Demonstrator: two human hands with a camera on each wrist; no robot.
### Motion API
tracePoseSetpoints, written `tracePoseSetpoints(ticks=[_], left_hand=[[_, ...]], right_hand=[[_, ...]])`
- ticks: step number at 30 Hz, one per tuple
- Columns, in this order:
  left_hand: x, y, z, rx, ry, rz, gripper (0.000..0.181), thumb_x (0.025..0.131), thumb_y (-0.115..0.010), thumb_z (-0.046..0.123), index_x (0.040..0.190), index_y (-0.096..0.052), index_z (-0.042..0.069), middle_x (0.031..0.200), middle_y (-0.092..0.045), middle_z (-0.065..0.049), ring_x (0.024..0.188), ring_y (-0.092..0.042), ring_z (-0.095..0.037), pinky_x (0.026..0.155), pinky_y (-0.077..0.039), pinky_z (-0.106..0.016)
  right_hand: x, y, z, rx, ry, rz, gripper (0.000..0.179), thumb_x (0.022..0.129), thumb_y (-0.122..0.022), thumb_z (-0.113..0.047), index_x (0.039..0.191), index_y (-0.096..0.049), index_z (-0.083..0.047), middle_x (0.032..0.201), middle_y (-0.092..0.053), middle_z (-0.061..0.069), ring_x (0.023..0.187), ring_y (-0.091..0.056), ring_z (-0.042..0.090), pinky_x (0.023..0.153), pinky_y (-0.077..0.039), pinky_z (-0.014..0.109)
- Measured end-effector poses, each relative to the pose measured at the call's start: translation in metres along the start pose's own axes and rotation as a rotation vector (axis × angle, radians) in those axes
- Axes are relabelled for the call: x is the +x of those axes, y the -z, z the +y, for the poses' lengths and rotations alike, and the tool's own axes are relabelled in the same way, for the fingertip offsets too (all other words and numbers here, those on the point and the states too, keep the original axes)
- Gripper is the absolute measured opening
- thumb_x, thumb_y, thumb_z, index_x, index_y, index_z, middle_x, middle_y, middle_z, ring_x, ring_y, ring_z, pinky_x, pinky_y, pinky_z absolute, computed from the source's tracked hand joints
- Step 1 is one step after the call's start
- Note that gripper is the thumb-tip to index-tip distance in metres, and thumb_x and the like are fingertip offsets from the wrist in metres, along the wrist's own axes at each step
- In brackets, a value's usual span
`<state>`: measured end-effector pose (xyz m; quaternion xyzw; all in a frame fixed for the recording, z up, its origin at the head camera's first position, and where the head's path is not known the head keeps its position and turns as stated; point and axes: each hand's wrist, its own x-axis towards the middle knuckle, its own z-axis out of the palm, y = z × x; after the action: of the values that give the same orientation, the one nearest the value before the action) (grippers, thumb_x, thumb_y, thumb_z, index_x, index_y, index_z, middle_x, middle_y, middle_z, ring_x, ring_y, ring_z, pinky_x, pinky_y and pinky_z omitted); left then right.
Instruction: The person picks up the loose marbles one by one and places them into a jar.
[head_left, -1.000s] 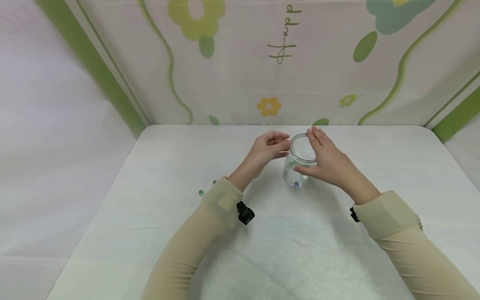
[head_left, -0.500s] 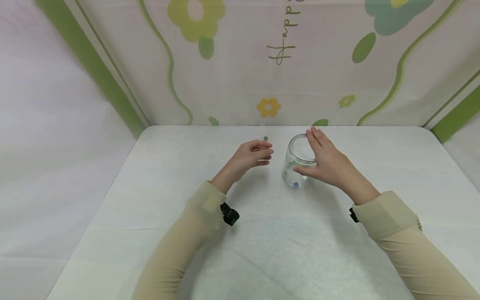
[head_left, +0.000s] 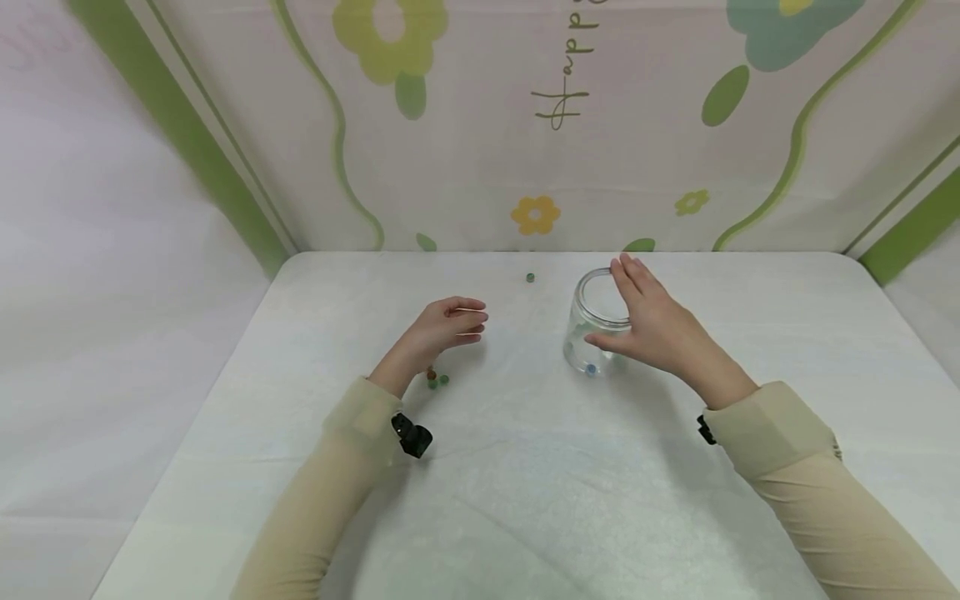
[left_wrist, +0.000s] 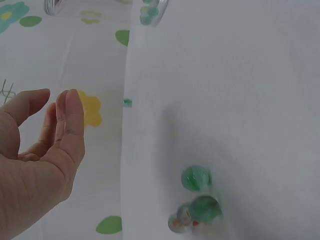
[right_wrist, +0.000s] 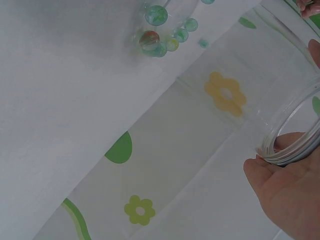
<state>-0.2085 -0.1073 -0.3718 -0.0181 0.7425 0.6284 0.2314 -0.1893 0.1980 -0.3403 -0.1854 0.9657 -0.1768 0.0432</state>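
Observation:
A clear jar [head_left: 576,342] stands upright at the back, right of the table's middle. My right hand [head_left: 656,325] holds it at the rim, thumb on the near side and fingers on the far side. Several marbles, mostly green [right_wrist: 156,15], lie in the jar's bottom, and a blue one [head_left: 591,369] shows through its wall. My left hand [head_left: 444,329] hovers left of the jar, fingers loosely bent, nothing visible between them. Below its wrist lies a small cluster of marbles [head_left: 444,380], green and reddish, partly hidden by the arm; the left wrist view shows green marbles [left_wrist: 205,209] up close.
A single green marble [head_left: 530,277] lies near the table's back edge, between the left hand and the jar. The white-covered table [head_left: 540,500] meets a flower-printed curtain [head_left: 465,167] behind. Side curtains [head_left: 112,333] flank it.
My left hand has moved away from the jar's rim, leftward and slightly toward me. The lone marble at the back and the cluster by the wrist came into sight. The right hand stays on the jar.

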Motion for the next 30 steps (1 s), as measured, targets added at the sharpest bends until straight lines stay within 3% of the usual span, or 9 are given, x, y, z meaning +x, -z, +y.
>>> tracePoseSetpoints(ticks=[9, 19, 30], left_hand=[[-0.012, 0.034, -0.024, 0.056, 0.057, 0.023, 0.045, 0.099, -0.051, 0.016, 0.139, -0.042, 0.000, 0.140, -0.047, -0.019, 0.128, -0.051, -0.031, 0.110, -0.044, -0.036], [-0.025, 0.058, -0.041, 0.126, 0.088, 0.044, 0.045, 0.100, -0.049, 0.018, 0.141, -0.040, 0.000, 0.140, -0.046, -0.020, 0.124, -0.053, -0.028, 0.109, -0.044, -0.036], [-0.025, 0.072, -0.053, 0.216, 0.138, 0.098, 0.043, 0.099, -0.052, 0.020, 0.135, -0.046, -0.001, 0.128, -0.058, -0.017, 0.090, -0.060, -0.005, 0.085, -0.052, -0.019]], right_hand=[[0.002, -0.002, 0.000, 0.001, -0.002, -0.003, 0.105, 0.083, -0.068, -0.048, 0.152, -0.006, 0.002, 0.161, -0.002, 0.021, 0.148, -0.005, 0.037, 0.114, -0.025, 0.062], [0.003, -0.002, -0.001, 0.003, 0.010, 0.000, 0.105, 0.083, -0.068, -0.048, 0.152, -0.007, 0.002, 0.160, -0.003, 0.021, 0.148, -0.005, 0.038, 0.115, -0.022, 0.063], [0.002, 0.000, -0.001, 0.005, 0.002, 0.001, 0.105, 0.084, -0.068, -0.049, 0.152, -0.007, 0.002, 0.161, -0.003, 0.020, 0.149, -0.005, 0.037, 0.114, -0.024, 0.063]])
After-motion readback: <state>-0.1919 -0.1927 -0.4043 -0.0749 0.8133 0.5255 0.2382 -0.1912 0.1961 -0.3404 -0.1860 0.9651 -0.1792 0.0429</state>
